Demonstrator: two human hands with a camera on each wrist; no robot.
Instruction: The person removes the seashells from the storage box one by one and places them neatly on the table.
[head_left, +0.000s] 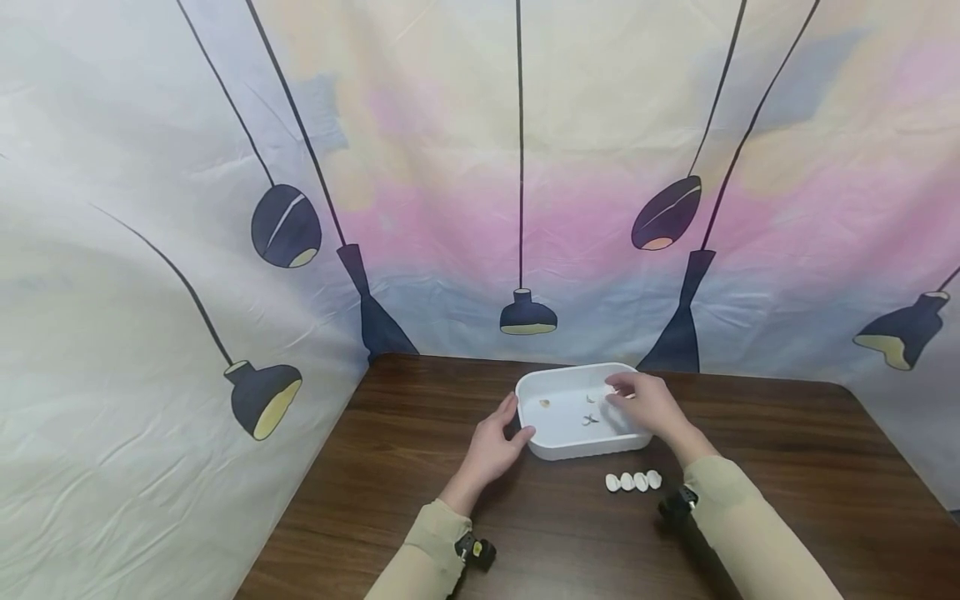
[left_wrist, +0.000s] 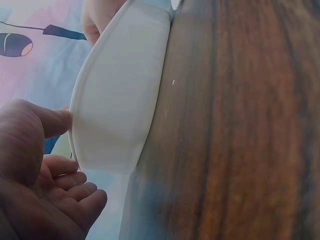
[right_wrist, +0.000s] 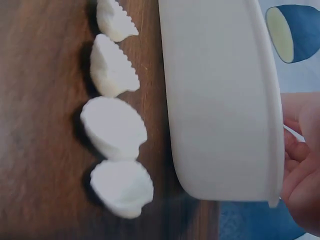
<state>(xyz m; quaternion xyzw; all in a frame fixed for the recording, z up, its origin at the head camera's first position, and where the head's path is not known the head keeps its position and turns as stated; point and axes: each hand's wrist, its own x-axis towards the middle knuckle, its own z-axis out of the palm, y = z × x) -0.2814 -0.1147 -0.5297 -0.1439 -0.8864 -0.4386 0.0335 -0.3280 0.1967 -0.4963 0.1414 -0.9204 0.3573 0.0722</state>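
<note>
White rounded-rectangular tray, smooth, plastic-looking, sits upright on the dark brown wood-grain surface. Person's left hand is at the tray's left end: thumb touching the rim by the near corner, other fingers along the end wall, lightly bent, relaxed, no clenching. Right hand reaches over the tray's right end, fingers bent down inside the rim; fingertips partly hidden, so from here I can't tell whether they pinch anything or are free. Inside the tray, loose: one small tan piece toward the left end, one small whitish piece right of the middle, and a small grey-and-white cluster nearer the front wall; too small to identify. In front of the tray, toward its right end, four white shells with ridged edges lie in a side-by-side row, just beside the tray's near wall but not touching it; two seem tipped more on edge, two flatter. Beige sleeves come in toward the tray from the front, a small black device strapped at each wrist. Behind the tray, pastel fabric backdrop, wrinkled, printed with dark hanging lamps.
</note>
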